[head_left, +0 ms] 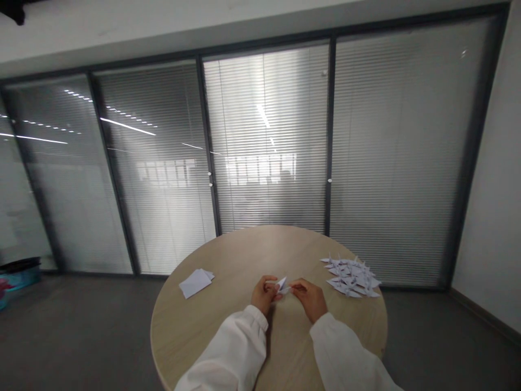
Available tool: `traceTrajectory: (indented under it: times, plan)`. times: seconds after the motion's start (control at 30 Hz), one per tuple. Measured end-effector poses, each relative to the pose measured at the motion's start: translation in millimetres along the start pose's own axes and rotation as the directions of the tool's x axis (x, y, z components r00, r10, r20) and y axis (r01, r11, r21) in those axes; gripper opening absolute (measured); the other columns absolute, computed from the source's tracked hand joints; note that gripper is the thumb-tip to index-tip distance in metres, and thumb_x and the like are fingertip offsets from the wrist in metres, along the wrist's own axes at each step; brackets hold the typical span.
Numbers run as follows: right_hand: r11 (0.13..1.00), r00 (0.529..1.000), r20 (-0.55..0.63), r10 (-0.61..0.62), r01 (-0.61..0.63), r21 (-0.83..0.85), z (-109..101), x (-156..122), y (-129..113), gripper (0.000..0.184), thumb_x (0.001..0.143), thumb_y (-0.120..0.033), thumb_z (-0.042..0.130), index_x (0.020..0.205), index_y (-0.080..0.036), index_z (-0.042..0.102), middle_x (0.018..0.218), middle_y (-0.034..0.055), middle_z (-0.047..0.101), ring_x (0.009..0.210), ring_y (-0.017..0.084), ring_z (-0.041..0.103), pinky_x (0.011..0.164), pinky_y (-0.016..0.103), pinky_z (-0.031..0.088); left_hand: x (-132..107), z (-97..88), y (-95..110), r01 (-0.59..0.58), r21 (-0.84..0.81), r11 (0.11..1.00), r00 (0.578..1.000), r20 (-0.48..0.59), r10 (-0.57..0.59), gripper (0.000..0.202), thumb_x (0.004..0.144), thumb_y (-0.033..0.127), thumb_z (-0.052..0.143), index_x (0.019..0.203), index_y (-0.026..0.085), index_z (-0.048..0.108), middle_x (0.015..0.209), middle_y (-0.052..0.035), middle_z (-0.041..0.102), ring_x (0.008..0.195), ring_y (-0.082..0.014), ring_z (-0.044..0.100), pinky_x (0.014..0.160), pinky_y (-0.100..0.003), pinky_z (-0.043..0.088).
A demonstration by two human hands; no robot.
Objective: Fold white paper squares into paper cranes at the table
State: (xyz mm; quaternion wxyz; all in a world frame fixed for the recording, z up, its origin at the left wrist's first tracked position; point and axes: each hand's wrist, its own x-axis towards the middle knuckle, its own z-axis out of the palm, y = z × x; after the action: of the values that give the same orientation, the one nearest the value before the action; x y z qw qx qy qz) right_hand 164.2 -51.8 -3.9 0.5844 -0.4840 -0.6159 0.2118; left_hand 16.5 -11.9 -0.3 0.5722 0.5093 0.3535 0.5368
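Observation:
Between my two hands, above the middle of the round table, is a small white folded paper crane (282,284). My left hand (264,293) is closed, its fingers pinching the crane's body from the left. From the right, my right hand (310,296) pinches a pointed end of the same crane between thumb and fingertips. The finer folds are too small to make out. To the right lies a pile of white paper cranes (352,277), their points sticking up. A few white paper sheets (196,283) lie flat on the left.
The round wooden table (268,244) has a curved edge on every visible side. Behind it runs a glass partition with blinds (268,136) in dark frames. A blue container with a dark rim (20,274) stands on the grey floor at far left.

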Motion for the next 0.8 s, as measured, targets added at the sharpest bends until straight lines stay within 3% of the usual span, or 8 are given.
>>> traceTrajectory:
  times: [0.27, 0.43, 0.63, 0.8]
  plan:
    - [0.992, 0.996, -0.045, -0.077, 0.072, -0.104, -0.4, 0.8, -0.5, 0.01, 0.067, -0.031, 0.057, 0.066, -0.022, 0.062, 0.069, 0.0005, 0.063, 0.066, 0.016, 0.058, 0.061, 0.025, 0.045, 0.3, -0.1, -0.7, -0.014, 0.018, 1.0, 1.0, -0.001, 0.014, 0.036, 0.048, 0.028, 0.072, 0.078, 0.016, 0.054, 0.053, 0.0041, 0.054, 0.053, -0.0121, 0.056, 0.054, -0.028, 0.05]
    - [0.997, 0.998, -0.01, -0.065, 0.064, -0.054, -1.1, -0.3, -2.9, 0.013, 0.067, -0.029, 0.057, 0.077, -0.022, 0.061, 0.074, 0.0009, 0.064, 0.068, 0.015, 0.059, 0.059, 0.024, 0.045, -1.6, 1.1, 1.9, -0.011, 0.013, 1.0, 1.0, 0.003, 0.011, 0.036, 0.048, 0.028, 0.072, 0.077, 0.016, 0.055, 0.052, 0.0046, 0.052, 0.053, -0.012, 0.055, 0.054, -0.028, 0.05]
    - [0.994, 0.998, -0.026, -0.063, 0.061, -0.095, -2.3, -1.3, -6.4, 0.013, 0.068, -0.033, 0.056, 0.066, -0.021, 0.062, 0.068, 0.0004, 0.064, 0.065, 0.015, 0.058, 0.061, 0.025, 0.044, -2.9, 2.8, 5.0, -0.009, 0.024, 1.0, 1.0, 0.014, 0.008, 0.034, 0.049, 0.028, 0.071, 0.076, 0.016, 0.055, 0.052, 0.0044, 0.051, 0.052, -0.0111, 0.053, 0.054, -0.027, 0.049]
    - [1.0, 1.0, 0.0, 0.007, -0.007, 0.003, -0.7, -0.3, -8.6, 0.019, 0.071, -0.035, 0.053, 0.082, -0.022, 0.06, 0.077, 0.0021, 0.065, 0.072, 0.016, 0.059, 0.063, 0.025, 0.046, -5.4, 4.4, 6.7, -0.046, 0.069, 0.997, 0.999, 0.014, 0.045, 0.031, 0.052, 0.027, 0.069, 0.077, 0.017, 0.054, 0.054, 0.004, 0.052, 0.055, -0.0121, 0.053, 0.057, -0.028, 0.049]
